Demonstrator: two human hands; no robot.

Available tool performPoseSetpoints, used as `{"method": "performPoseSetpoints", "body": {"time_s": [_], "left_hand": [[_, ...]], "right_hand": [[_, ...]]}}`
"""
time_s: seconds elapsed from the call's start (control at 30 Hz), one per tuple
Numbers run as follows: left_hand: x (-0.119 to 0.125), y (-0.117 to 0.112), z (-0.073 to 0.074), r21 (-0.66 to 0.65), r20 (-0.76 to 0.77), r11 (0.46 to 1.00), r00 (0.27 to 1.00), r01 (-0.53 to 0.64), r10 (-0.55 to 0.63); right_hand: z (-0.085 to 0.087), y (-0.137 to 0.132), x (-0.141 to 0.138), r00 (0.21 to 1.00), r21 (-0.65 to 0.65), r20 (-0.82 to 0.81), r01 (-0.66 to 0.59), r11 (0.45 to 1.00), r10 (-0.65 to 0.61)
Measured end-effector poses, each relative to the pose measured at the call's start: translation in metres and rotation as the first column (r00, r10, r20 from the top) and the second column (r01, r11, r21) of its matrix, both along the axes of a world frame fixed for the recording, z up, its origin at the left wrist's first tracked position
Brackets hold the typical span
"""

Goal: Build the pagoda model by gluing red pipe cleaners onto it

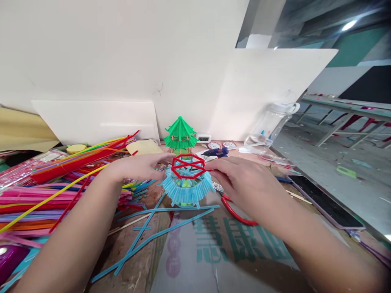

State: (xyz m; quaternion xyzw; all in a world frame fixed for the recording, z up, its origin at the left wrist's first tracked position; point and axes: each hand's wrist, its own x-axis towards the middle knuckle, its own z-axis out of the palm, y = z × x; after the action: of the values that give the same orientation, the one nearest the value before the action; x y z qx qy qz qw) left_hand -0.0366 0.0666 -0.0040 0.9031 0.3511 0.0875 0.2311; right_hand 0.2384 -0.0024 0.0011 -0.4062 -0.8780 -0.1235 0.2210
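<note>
A red eight-sided frame (203,163) of pipe cleaners with crossing struts sits above a fringed light-blue pipe-cleaner roof (187,195). My left hand (142,167) grips the frame's left edge, its fingertips partly hidden behind the frame and fringe. From the other side, my right hand (236,175) pinches the right edge between thumb and fingers. Just behind stands a green pointed pipe-cleaner roof (180,132) on thin posts. Red-handled pliers (236,213) lie partly under my right hand. Loose light-blue pipe cleaners (159,235) cross each other in front of the blue roof.
Bundles of coloured pipe cleaners (27,203) cover the left side. A blue glue gun (216,152), a small digital clock (203,138) and a clear jug (267,126) stand or lie behind. A phone (325,201) rests at the right table edge. White boards (122,61) rise behind.
</note>
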Motion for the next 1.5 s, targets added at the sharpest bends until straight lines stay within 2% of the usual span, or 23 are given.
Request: {"method": "performPoseSetpoints", "body": {"time_s": [0.13,0.53,0.73,1.03,1.3,1.5], "left_hand": [[0.001,0.004,-0.005,-0.120,0.039,0.991,0.998,0.062,-0.058],[0.003,0.001,-0.004,-0.132,0.033,0.990,0.999,0.046,-0.042],[0.001,0.002,-0.007,-0.125,0.015,0.992,1.000,0.023,-0.021],[-0.001,0.003,-0.007,-0.072,-0.005,0.997,1.000,0.022,-0.023],[0.003,-0.003,-0.001,-0.100,-0.031,0.994,0.999,-0.035,0.032],[0.002,-0.003,0.000,-0.076,-0.047,0.997,0.999,-0.025,0.022]], "right_hand": [[0.003,0.003,0.001,0.999,0.057,-0.043,0.007,0.998,-0.004],[0.007,0.005,0.005,0.999,0.006,-0.035,0.003,1.000,-0.003],[0.005,0.008,0.008,0.999,-0.046,-0.025,-0.039,0.998,0.038],[0.004,0.012,0.011,1.000,-0.076,-0.005,0.022,0.997,-0.023],[0.007,0.011,0.011,1.000,-0.110,-0.016,0.022,0.994,-0.024],[0.008,0.011,0.011,1.000,-0.150,0.001,0.022,0.989,-0.022]]}}
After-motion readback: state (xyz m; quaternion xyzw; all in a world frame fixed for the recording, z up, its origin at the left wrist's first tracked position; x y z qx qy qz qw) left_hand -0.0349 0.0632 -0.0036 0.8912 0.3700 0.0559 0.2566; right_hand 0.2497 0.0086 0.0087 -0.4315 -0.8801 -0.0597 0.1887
